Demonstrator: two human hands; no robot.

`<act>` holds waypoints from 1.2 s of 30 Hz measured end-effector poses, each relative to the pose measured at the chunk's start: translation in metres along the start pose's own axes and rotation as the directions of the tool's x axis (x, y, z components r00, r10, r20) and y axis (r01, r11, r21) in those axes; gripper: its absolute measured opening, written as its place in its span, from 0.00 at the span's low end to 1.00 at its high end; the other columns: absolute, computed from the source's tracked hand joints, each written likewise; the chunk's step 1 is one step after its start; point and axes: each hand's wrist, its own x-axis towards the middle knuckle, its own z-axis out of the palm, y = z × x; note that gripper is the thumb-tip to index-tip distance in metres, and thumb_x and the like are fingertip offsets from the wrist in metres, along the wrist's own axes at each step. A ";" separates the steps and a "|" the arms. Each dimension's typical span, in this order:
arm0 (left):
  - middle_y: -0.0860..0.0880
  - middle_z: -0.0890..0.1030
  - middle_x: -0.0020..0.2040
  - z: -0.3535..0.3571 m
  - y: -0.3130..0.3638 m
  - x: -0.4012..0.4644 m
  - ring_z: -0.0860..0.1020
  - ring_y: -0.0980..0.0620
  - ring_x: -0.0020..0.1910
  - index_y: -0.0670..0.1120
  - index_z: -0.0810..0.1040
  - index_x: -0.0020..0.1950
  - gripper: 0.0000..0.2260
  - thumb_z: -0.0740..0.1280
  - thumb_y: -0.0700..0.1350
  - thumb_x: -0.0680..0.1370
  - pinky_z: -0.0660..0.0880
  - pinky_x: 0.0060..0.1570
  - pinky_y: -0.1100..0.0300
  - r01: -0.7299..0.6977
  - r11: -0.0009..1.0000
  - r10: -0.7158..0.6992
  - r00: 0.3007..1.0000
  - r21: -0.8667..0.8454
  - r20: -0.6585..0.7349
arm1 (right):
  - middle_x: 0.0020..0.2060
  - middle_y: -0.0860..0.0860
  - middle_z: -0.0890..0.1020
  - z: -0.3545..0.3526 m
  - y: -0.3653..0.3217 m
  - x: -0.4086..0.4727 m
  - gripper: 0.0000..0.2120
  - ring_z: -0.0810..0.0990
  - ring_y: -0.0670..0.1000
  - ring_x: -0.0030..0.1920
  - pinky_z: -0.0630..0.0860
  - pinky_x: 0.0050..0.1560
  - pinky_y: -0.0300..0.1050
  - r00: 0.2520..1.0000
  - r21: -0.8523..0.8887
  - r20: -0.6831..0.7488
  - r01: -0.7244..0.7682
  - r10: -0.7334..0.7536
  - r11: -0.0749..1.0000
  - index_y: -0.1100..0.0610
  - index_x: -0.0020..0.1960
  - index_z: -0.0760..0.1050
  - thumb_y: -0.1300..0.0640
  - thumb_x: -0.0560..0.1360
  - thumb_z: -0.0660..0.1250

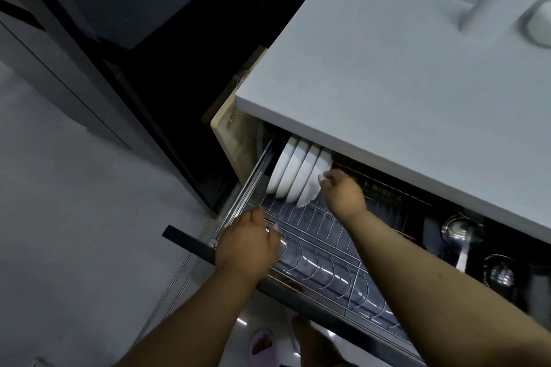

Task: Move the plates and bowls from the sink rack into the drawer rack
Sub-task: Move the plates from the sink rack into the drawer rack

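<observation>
Reaching into the open drawer rack [316, 235], your right hand [343, 191] pinches the rim of the nearest white plate [313, 185], which stands on edge with three more plates [290, 170] at the rack's far left end, under the countertop [387, 74]. Your left hand [247, 241] rests on the rack's near left corner, fingers loosely bent, gripping nothing that you can see.
</observation>
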 end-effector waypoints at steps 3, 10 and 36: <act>0.46 0.71 0.69 -0.006 0.002 -0.003 0.72 0.47 0.64 0.46 0.62 0.74 0.23 0.54 0.54 0.81 0.71 0.60 0.55 -0.023 0.999 0.024 0.999 -0.027 0.037 | 0.48 0.54 0.81 -0.013 0.004 -0.029 0.13 0.75 0.51 0.42 0.65 0.38 0.40 0.999 0.017 -0.021 0.036 -0.036 0.999 0.58 0.58 0.76 0.52 0.80 0.61; 0.44 0.75 0.64 -0.024 0.032 -0.016 0.75 0.44 0.61 0.44 0.71 0.65 0.17 0.59 0.52 0.80 0.73 0.57 0.53 -0.144 0.986 0.149 0.987 -0.084 0.059 | 0.52 0.52 0.81 -0.056 0.009 -0.096 0.15 0.78 0.52 0.49 0.71 0.47 0.41 0.982 -0.020 -0.151 0.116 -0.117 0.993 0.55 0.62 0.75 0.50 0.79 0.62; 0.49 0.80 0.50 0.015 0.306 -0.129 0.77 0.47 0.50 0.46 0.73 0.58 0.12 0.59 0.51 0.79 0.76 0.48 0.53 -0.783 0.622 0.767 0.613 0.016 0.187 | 0.47 0.46 0.80 -0.259 0.172 -0.299 0.11 0.75 0.45 0.44 0.69 0.40 0.39 0.795 0.095 -0.587 -0.121 0.153 0.988 0.52 0.58 0.77 0.50 0.79 0.62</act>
